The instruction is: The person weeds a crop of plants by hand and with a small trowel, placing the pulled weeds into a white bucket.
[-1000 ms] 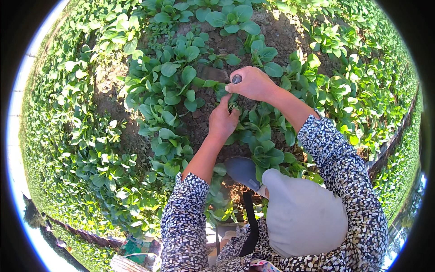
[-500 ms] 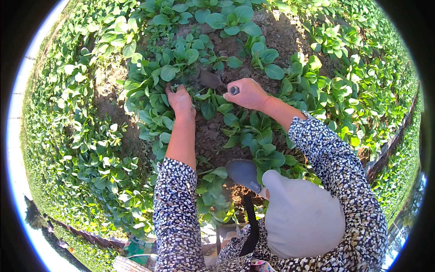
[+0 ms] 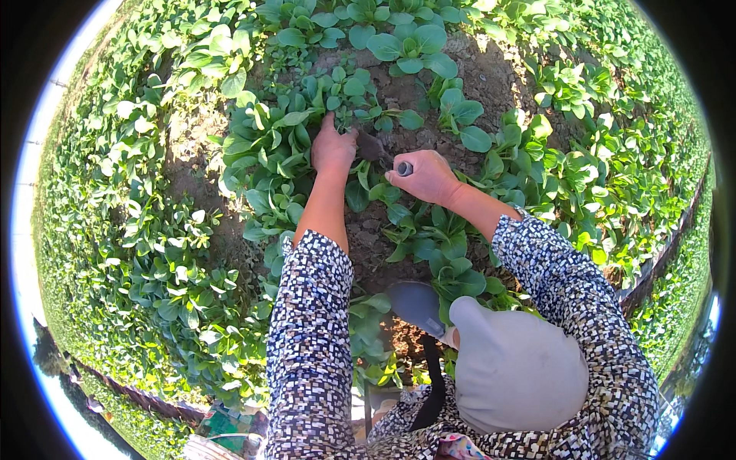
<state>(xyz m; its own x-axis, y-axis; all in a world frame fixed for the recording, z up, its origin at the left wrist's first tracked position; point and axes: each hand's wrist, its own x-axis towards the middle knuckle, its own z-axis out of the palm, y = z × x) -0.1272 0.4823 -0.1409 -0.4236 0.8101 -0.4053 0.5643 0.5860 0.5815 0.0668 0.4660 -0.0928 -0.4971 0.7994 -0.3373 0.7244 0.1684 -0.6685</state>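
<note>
My right hand [image 3: 426, 178] is closed around the handle of a small hand trowel [image 3: 371, 147]. Its dark blade points left, at the soil beside my left hand. My left hand [image 3: 334, 150] reaches in among the leaves, thumb and forefinger around a small-leaved green plant [image 3: 344, 117]; the fingertips are partly hidden by foliage. Broad-leaved leafy greens [image 3: 264, 142] crowd the left side of that hand. Below the trowel, between my wrists, grows another leafy green [image 3: 357, 193].
Brown soil [image 3: 402, 92] shows between the plants ahead. More leafy greens [image 3: 410, 50] stand at the far side and others [image 3: 563, 165] on the right. A pale cap with a grey brim [image 3: 521, 368] covers the lower right. A patterned green bag [image 3: 230, 425] lies lower left.
My left hand has moved right and forward, closer to the trowel blade, and into the foliage. The right hand keeps its grip on the trowel; the whole view has shifted slightly.
</note>
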